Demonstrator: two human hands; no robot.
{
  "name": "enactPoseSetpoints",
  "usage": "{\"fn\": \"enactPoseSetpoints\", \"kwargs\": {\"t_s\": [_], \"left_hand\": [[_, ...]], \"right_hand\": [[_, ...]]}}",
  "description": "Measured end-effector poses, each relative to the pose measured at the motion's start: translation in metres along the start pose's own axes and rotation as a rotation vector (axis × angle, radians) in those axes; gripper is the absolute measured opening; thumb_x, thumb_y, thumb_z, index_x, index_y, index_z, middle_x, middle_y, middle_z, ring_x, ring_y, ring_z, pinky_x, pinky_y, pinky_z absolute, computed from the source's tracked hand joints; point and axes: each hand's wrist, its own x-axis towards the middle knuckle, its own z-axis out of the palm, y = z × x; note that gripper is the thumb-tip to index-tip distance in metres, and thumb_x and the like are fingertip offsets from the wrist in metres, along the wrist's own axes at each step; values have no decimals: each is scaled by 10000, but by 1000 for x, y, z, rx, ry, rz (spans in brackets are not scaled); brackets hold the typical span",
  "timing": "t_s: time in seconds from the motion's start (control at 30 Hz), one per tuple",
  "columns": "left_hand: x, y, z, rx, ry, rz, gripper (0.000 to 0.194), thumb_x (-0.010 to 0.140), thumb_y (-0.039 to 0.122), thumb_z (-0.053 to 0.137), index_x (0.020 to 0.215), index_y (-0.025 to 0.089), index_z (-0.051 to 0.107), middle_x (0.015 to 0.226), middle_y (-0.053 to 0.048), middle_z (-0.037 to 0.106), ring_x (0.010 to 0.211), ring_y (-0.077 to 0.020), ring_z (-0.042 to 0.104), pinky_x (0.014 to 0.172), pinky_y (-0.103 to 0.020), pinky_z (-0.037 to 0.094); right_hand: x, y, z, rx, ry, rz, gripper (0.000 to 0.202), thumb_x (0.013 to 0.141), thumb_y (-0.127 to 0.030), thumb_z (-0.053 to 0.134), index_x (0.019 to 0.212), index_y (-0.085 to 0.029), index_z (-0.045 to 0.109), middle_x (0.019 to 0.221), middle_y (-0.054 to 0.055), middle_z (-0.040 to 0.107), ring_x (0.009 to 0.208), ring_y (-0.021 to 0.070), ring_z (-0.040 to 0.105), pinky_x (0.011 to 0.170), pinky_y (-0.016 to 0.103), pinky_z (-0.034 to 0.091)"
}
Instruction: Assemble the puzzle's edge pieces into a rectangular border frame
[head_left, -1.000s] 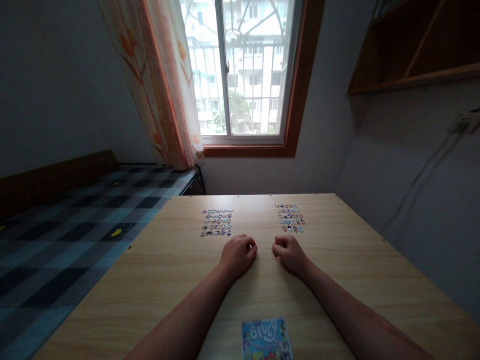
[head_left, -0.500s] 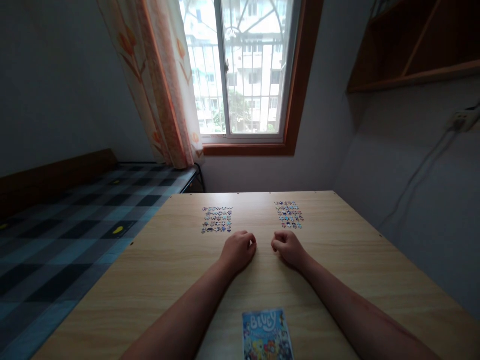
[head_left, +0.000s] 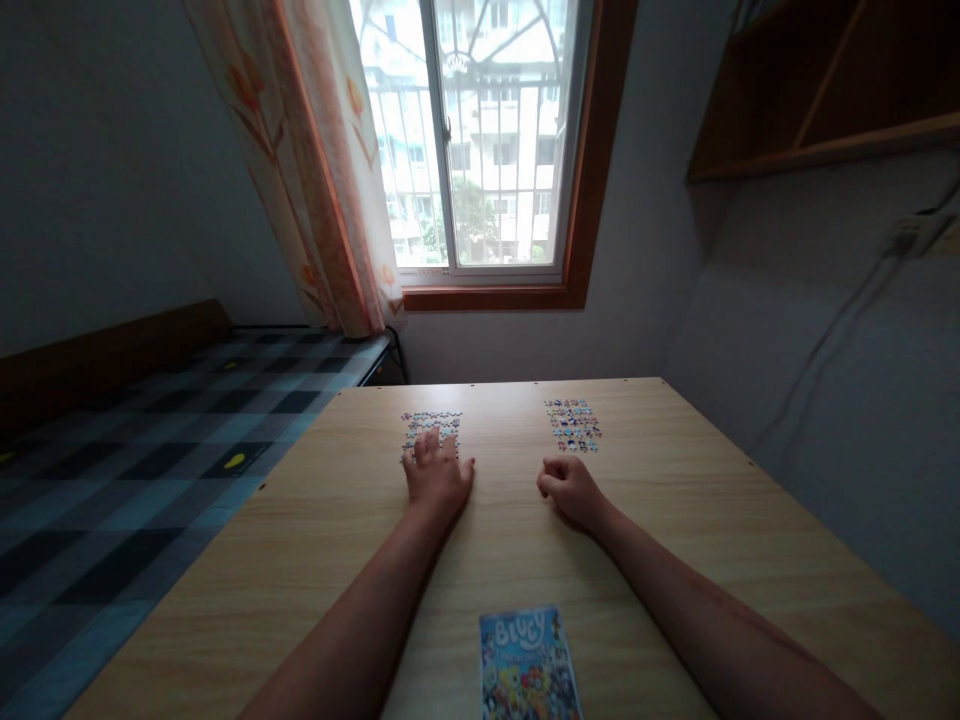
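Note:
Rows of small puzzle pieces lie in two groups on the wooden table [head_left: 495,560]. My left hand [head_left: 436,472] is spread over the near part of the left group [head_left: 435,416], hiding some of its pieces, and holds nothing I can see. Just in front of the right group [head_left: 573,424], my right hand [head_left: 568,487] rests on the table with its fingers curled into a fist; whether anything is inside is hidden. A blue picture card marked "Bluey" [head_left: 529,665] lies between my forearms at the near edge of the view.
A bed with a checked cover [head_left: 150,470] stands along the left side. Past the table are a window [head_left: 502,140] and a patterned curtain [head_left: 315,170]. A wooden shelf [head_left: 825,150] and a socket with a cable [head_left: 906,238] are on the right wall.
My left hand has moved left and forward onto the left group, and its fingers have opened out. My right hand stays curled in the same place. The view has shifted slightly.

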Motion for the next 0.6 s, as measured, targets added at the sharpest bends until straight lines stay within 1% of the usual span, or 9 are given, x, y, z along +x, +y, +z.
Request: {"fn": "enactPoseSetpoints", "kwargs": {"t_s": [0.1,0.17,0.27,0.4,0.5,0.6], "left_hand": [[2,-3,11,49,-35,-26,532,877,460,565,1311,154,609,1534,-204,415,1437,-387,289,1142,-598,208],[3,-2,15,59,-65,-35,533,892,480,536,1314,164,613,1555,-200,390,1461,-391,254,1149,-631,167],[4,-1,15,56,-97,-32,493,906,493,507,1253,177,659,1571,-197,365,1474,-394,233,1149,-655,145],[4,1,14,27,-86,-10,435,916,483,498,1183,202,695,1580,-174,361,1479,-393,225,1155,-661,124],[3,2,14,-2,-83,32,405,923,474,500,1187,239,698,1581,-134,376,1484,-393,211,1159,-661,116],[0,4,14,-50,-127,148,419,918,478,530,1265,291,673,1583,-104,381,1497,-385,185,1167,-657,106]], "right_hand": [[1,2,0,7,-4,-8,162,597,-232,474,463,-218,385,449,-57,389,489,96,368,504,236,277],[1,3,1,11,-6,-10,166,599,-231,476,466,-218,379,448,-61,377,486,93,363,501,233,273],[2,3,1,10,-5,-10,174,604,-231,485,470,-217,374,449,-66,371,481,87,345,494,228,263],[2,2,2,-3,0,-14,186,609,-238,487,475,-220,360,444,-66,382,473,83,336,482,225,249],[1,1,3,-20,8,-27,191,612,-242,480,475,-223,348,444,-63,392,470,83,336,479,226,247],[1,1,3,-46,28,-43,194,615,-242,478,478,-225,342,445,-64,381,472,86,346,483,227,258]]}}
